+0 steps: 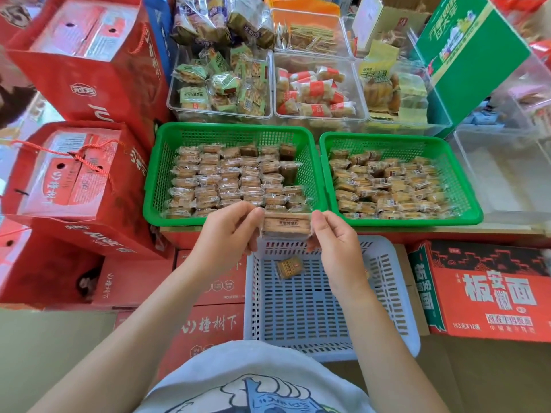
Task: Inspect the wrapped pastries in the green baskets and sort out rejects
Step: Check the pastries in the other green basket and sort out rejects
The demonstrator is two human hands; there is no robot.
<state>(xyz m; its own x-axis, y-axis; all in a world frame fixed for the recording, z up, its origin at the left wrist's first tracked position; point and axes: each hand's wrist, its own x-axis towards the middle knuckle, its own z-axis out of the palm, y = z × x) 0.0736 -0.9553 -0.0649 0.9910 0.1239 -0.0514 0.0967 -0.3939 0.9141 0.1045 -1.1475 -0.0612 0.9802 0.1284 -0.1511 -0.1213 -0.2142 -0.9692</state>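
Wrapped pastry (285, 225), held up between both hands just in front of the near rims of the two green baskets, above the far edge of a pale grey basket (387, 293). Flat, rectangular, golden brown, in clear film with a small band of print across the front; print too small to read. Left hand (228, 231) pinching the left end of the wrapper, right hand (334, 242) pinching the right end, fingers curled. Left green basket (155, 174) filled with similar pastries in fairly neat rows, right green basket (468, 186) filled with a looser heap. One small wrapped piece (288, 267) lying alone on the grey basket's floor, label blurred. Grey basket's near edge hidden behind a shirt (253, 380); pastry's two ends covered by fingers
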